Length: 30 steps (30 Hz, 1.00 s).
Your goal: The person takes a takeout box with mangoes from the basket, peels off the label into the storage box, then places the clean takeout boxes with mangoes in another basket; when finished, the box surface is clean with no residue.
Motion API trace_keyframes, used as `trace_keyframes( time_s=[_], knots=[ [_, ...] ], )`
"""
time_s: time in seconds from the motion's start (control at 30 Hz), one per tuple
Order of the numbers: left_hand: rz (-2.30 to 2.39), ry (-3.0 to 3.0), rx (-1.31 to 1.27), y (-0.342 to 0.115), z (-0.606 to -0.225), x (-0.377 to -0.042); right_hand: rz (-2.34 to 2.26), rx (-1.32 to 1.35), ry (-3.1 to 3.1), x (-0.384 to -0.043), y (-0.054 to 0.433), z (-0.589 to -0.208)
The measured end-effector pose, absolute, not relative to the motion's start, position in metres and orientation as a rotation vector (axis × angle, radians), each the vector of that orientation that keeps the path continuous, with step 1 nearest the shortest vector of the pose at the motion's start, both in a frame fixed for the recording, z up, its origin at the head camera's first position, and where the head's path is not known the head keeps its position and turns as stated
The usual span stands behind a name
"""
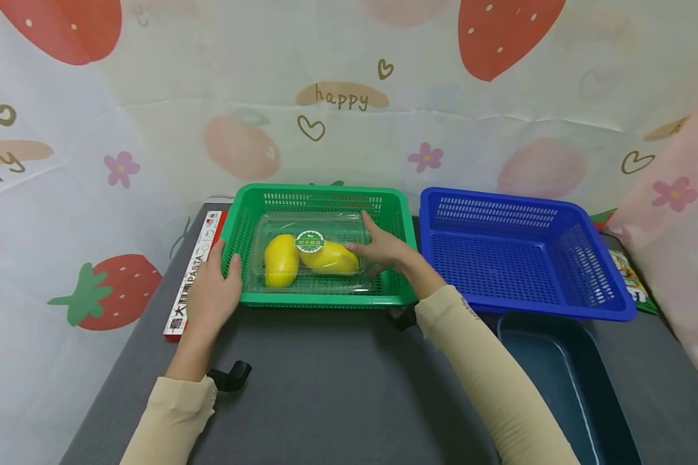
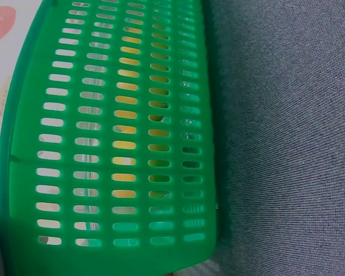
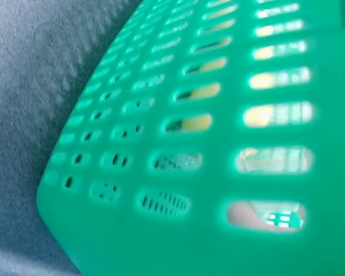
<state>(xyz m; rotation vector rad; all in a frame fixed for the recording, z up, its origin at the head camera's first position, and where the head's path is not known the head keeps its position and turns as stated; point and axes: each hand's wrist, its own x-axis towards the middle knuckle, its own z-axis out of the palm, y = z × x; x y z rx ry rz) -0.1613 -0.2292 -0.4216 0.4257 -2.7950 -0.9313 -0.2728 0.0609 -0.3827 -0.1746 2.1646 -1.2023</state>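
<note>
In the head view a green basket [image 1: 326, 299] holds a clear plastic box [image 1: 279, 223] with a round green label [image 1: 309, 241] on its lid. Two yellow mangoes [image 1: 281, 261] show through the lid. My left hand [image 1: 212, 290] grips the basket's left rim, with the thumb at the inner side. Over the basket's right part, my right hand [image 1: 386, 248] holds the right end of the clear box, and some of its fingers are partly hidden. Both wrist views show mainly the slotted basket wall [image 2: 106, 132], with yellow visible through the slots.
A blue basket [image 1: 488, 271] stands just right of the green one. In front of it lies a dark blue tray [image 1: 564, 381]. A red and white pasta box [image 1: 194, 271] lies at the left, and a colourful packet [image 1: 634, 281] sits at the far right. A printed curtain [image 1: 349, 148] hangs behind the table.
</note>
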Motion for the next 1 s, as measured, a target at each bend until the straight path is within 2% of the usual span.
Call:
trace_keyframes(
  time_s=[0.43,1.0],
  knots=[
    [-0.924,-2.779,0.423,-0.230,-0.424,-0.162,-1.379,-0.029,2.210,-0.271,0.063,-0.381],
    [-0.907,-2.794,0.438,-0.230,-0.421,-0.161,-1.398,-0.065,2.253,-0.268,0.083,-0.343]
  ],
)
